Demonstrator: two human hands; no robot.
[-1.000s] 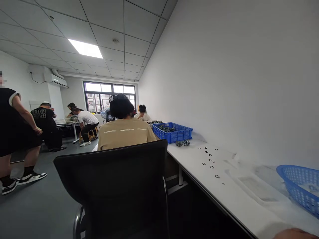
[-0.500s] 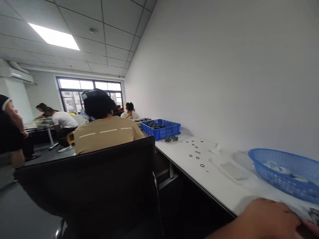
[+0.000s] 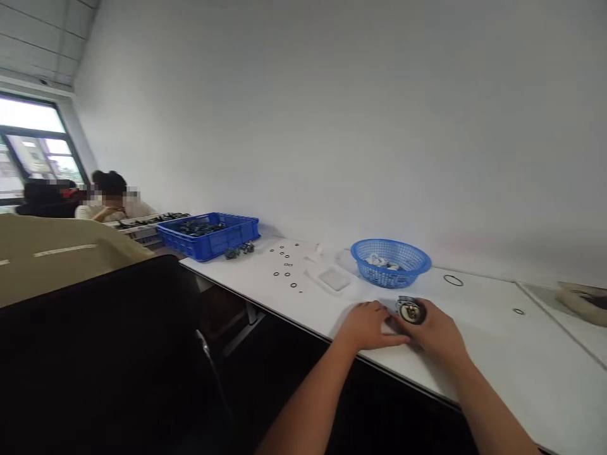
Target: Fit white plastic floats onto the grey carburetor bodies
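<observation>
- A small round metal part (image 3: 410, 311), shiny with a dark centre, is held by the right hand (image 3: 436, 332), whose fingers are curled closed around it just above the white table (image 3: 497, 360), near its front edge.
- The left hand (image 3: 367, 325) lies palm down on the tabletop, fingers loosely bent; its fingertips (image 3: 396, 340) reach toward the part and the right hand. Whether anything is pinched under them cannot be told.
- One round blue plastic basket (image 3: 391, 261), with a perforated mesh wall, stands just behind the hands; pale small pieces lie in it, too small to count.
- One flat, clear rectangular tray (image 3: 334, 278) lies to the left of the basket.
- About nine small black rubber rings (image 3: 286, 265), thin and circular, are scattered on the table left of the tray.
- One larger thin black ring (image 3: 453, 280) lies right of the basket, and one small ring (image 3: 518, 311) lies farther right, well apart from it.
- One rectangular blue plastic crate (image 3: 208, 236), with ribbed walls, holds dark metal pieces; a small cluster of grey metal parts (image 3: 239, 250) sits just beside its right end.
- A black chair back (image 3: 95, 354), smooth and matte, fills the lower left, with a beige-shirted person (image 3: 57, 253) seated beyond it.
- The tabletop is smooth and glossy white, against a plain white wall (image 3: 332, 126).
</observation>
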